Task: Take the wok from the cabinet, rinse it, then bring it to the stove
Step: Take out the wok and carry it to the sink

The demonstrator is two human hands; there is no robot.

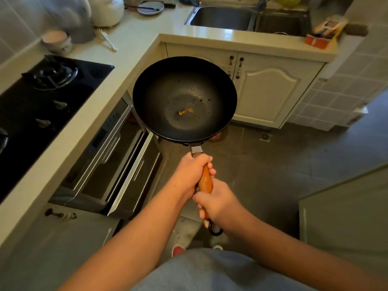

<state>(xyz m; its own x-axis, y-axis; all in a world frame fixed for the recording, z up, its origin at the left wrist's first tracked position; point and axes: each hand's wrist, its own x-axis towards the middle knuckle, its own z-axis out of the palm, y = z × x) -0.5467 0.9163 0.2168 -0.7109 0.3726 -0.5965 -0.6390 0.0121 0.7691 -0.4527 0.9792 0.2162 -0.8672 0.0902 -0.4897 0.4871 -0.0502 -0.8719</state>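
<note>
Black wok, orange-brown handle; cream counter; black stove; floor seemingly grey.

bare forearms, grey-blue top, red shoes

Home kitchen: L-shaped cream countertop, black gas stove set in, double stainless sink, white panelled cabinet doors, built-in appliance under counter, rice cooker, tiled walls.
</note>
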